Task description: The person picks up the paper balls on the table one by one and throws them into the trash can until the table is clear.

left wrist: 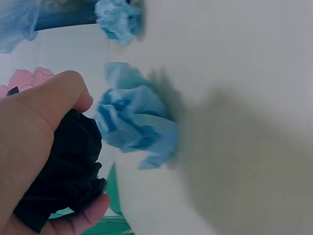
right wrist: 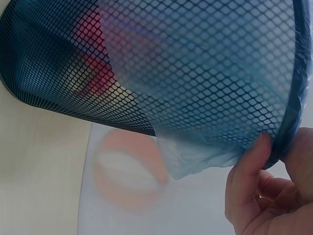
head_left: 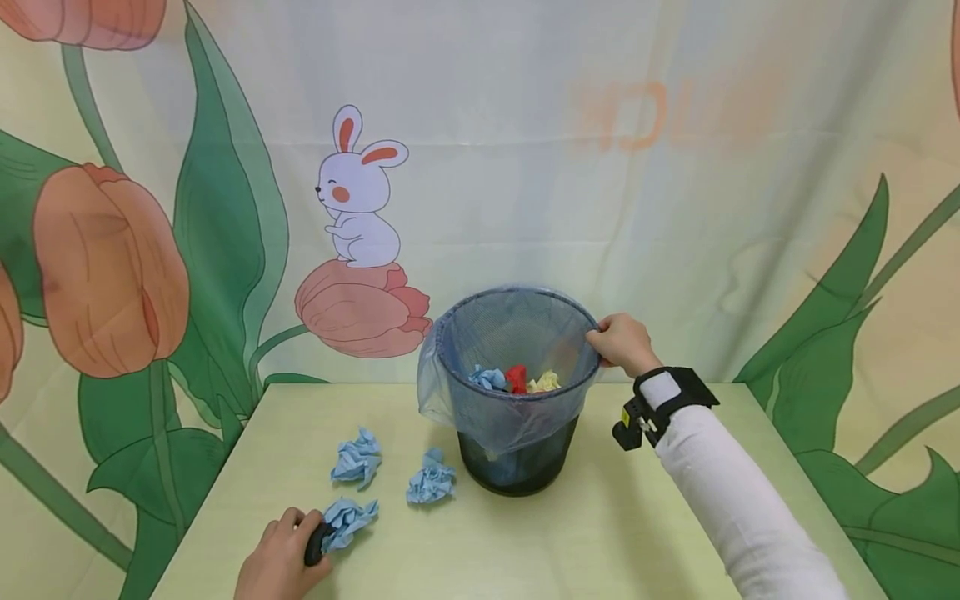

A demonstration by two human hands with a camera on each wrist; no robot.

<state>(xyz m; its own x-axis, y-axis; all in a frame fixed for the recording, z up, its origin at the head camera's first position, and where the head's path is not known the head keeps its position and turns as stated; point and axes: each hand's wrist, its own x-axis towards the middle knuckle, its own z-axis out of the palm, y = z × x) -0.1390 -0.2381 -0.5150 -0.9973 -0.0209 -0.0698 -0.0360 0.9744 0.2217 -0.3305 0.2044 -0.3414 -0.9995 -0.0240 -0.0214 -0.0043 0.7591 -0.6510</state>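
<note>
My left hand [head_left: 283, 554] grips a crumpled black paper ball [left wrist: 73, 161] at the front left of the table. Just beyond it lies a crumpled blue paper ball [head_left: 348, 522]; whether the two touch I cannot tell. Two more blue balls sit nearby, one further back [head_left: 357, 459] and one closer to the bin [head_left: 431, 478]. The black mesh wastebasket [head_left: 517, 467] stands upright, lined with a translucent blue bag [head_left: 517, 425] folded over its rim. My right hand [head_left: 626, 343] pinches that rim and bag on the right side, thumb and fingers around the edge [right wrist: 288, 129].
Inside the wastebasket are blue [head_left: 489, 378], red [head_left: 516, 377] and pale yellow [head_left: 545, 382] crumpled papers. A pale table [head_left: 600, 542] carries everything. Behind it hangs a curtain [head_left: 510, 167] printed with tulips and a rabbit.
</note>
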